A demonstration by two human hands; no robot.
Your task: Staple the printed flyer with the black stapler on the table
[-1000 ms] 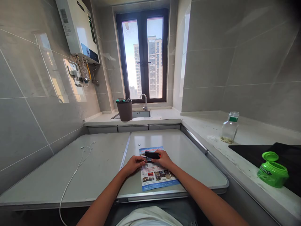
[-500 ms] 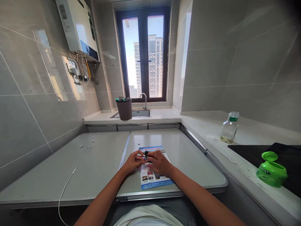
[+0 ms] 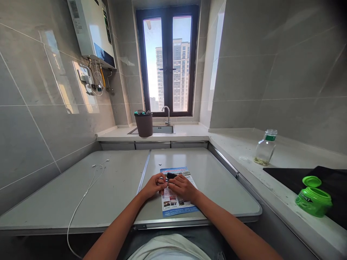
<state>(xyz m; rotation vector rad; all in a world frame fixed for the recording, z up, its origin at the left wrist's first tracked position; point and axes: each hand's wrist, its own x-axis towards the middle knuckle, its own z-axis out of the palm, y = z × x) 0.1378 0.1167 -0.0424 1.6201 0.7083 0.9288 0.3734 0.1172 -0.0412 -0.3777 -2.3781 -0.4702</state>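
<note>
My left hand (image 3: 155,186) is closed, with thumb and fingertips pinched together over the left edge of a printed leaflet (image 3: 179,211). What it pinches is mostly hidden; a thin, shiny bit shows between the two hands. Closed as well, my right hand (image 3: 182,187) holds a small black object (image 3: 171,175), a short bar whose kind I cannot make out. The fingertips of both hands nearly meet above the leaflet, which lies flat on the white folding table (image 3: 222,195). Just beyond the leaflet is a tiny pale piece (image 3: 159,164).
A white cable (image 3: 86,195) trails over the table's left half and off its front edge. On the right counter stand a glass jar (image 3: 265,150) and an open green tub (image 3: 313,202). A brown bin (image 3: 144,124) stands by the sink (image 3: 162,130).
More of the black object shows now, lying more sideways in my right hand. The shiny metal part between my hands shows less. The camera view has shifted slightly.
</note>
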